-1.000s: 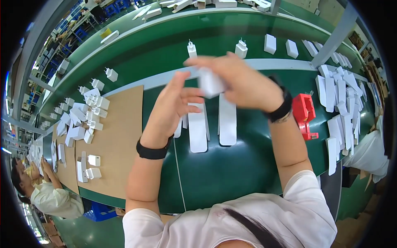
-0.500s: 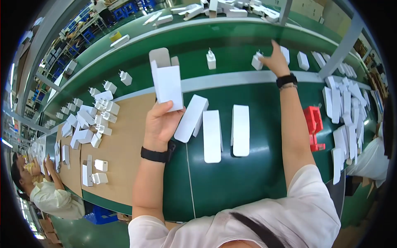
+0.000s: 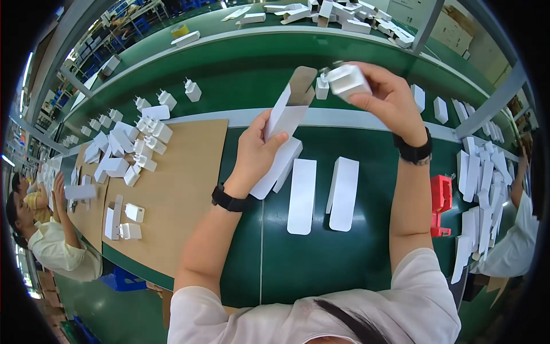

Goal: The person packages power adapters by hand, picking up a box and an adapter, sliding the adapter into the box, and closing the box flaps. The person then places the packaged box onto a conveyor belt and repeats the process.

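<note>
My left hand is closed round a slim white carton, tilted with its flap end up and to the right; that end stands open. To its right, raised above the belt, my right hand grips a white plug charger between thumb and fingers, its pins toward the carton. Carton and charger are apart. Another charger stands on the green belt just behind. Below my left hand a white carton lies aslant, and two more, a middle carton and a right carton, lie on the green tabletop.
A red fixture sits right of my right forearm, beside a heap of white cartons. On the brown board lie chargers and cartons. Chargers line the belt at left. A metal post rises at right. Co-workers sit at left.
My right hand has picked up a charger from the belt and brought it left toward the carton. The carton in my left hand has moved right and tilted rightward.
</note>
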`<state>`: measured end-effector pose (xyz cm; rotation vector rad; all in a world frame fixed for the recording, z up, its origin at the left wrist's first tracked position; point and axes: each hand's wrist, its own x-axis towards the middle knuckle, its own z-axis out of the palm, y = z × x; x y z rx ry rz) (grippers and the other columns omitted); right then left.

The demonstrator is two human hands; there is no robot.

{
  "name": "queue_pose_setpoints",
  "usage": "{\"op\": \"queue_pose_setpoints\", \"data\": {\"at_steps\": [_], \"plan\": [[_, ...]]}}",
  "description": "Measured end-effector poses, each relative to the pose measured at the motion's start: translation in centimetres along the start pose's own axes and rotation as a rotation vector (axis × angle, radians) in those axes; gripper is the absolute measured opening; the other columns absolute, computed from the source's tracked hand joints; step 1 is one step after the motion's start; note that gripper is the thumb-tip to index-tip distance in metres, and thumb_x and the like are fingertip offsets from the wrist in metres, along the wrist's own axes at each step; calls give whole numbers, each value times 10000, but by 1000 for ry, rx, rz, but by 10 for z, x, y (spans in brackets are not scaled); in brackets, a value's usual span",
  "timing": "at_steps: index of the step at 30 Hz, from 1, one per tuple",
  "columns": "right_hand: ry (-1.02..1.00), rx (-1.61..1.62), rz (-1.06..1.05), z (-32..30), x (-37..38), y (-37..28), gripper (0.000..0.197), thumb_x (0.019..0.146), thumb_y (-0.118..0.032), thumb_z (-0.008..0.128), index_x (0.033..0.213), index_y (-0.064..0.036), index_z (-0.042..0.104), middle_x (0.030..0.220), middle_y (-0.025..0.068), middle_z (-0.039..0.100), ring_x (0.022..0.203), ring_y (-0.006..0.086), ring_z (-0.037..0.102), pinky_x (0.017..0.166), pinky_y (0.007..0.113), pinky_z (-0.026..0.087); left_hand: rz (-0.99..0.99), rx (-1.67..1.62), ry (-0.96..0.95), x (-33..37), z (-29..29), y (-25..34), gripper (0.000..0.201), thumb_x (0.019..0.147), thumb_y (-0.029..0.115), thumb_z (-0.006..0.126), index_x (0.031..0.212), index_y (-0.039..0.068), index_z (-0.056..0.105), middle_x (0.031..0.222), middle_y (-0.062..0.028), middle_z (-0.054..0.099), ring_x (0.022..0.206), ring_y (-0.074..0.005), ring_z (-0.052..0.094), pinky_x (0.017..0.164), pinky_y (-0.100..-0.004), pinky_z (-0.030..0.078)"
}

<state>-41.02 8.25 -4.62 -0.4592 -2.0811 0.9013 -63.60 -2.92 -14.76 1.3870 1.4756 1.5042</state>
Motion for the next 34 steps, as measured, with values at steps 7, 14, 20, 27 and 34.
{"op": "queue_pose_setpoints", "data": {"at_steps": [7,14,20,27,34], "plan": [[-93,-476,-67,1,-9,-23,316,689,3,685,997,-65,668,850,79,548,717,208,547,633,273,441,53,188,-18,-6,8,13,417,805,71,624,1198,25,493,1081,-160,593,948,-240,584,816,-313,456],[-133,-465,-183,2,-7,-26,322,642,19,702,951,-71,681,849,98,587,748,245,564,655,312,461,140,280,-60,-12,15,15,413,779,50,640,1168,31,502,1061,-177,582,943,-292,585,809,-344,464],[-232,-522,-199,-1,-11,-21,379,610,49,706,967,-76,679,881,110,616,791,269,583,693,321,480,67,197,-173,-14,21,14,430,791,51,629,1192,33,475,1060,-180,573,927,-274,586,795,-333,465],[144,-425,-411,14,1,-20,381,659,-116,770,980,-31,583,1096,98,611,978,193,579,843,291,454,-50,-340,-91,-14,27,18,503,833,85,619,1244,-30,352,1136,-141,542,1018,-172,543,857,-300,446],[-68,500,158,49,-5,13,410,872,-220,613,1225,-57,483,1088,119,582,956,137,566,870,280,437,-6,-441,-134,-18,26,30,638,846,184,631,1334,26,251,1249,-121,439,1132,-168,450,945,-308,383]]}}
